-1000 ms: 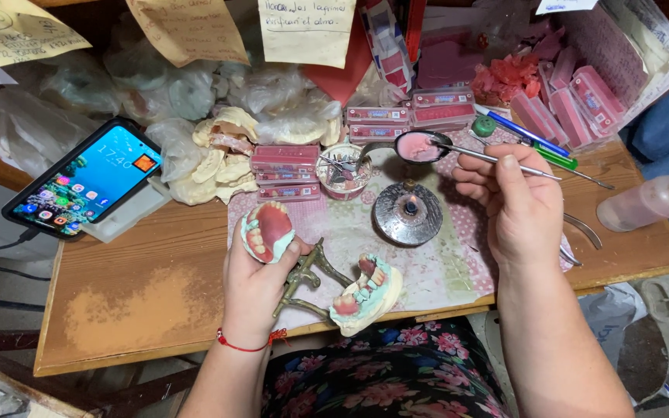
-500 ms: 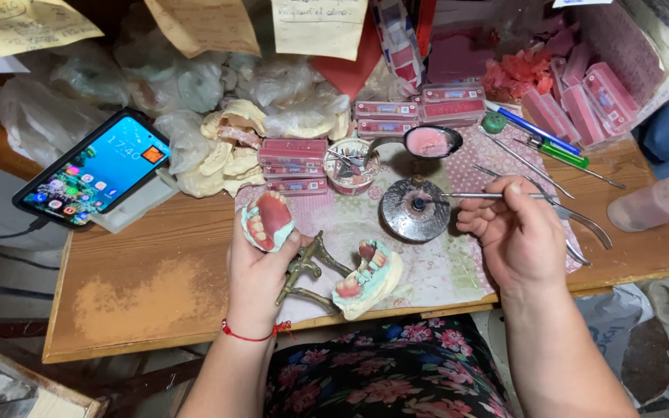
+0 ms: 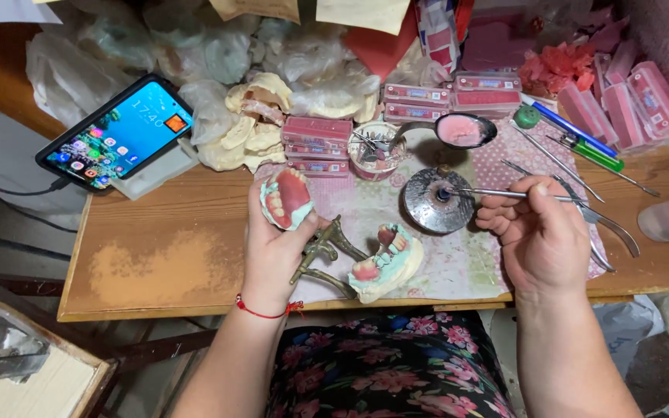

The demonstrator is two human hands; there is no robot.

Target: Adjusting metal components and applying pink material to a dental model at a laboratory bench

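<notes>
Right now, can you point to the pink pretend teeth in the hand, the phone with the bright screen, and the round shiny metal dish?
Pink-and-white denture model [image 3: 288, 199], head view, on its pink gum plate.
Black phone with a lit blue screen [image 3: 121, 131], head view, mid-screen.
Round shiny metal dish [image 3: 432, 203], head view, on its left half.

Even, soft daylight illuminates the workbench [image 3: 156, 267]; shadows are faint, focus is sharp centrally, edges show wide-angle distortion.

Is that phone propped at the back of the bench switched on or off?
On. The phone has a lit blue screen showing rows of small coloured icons, and it leans tilted on a pale block.
</notes>
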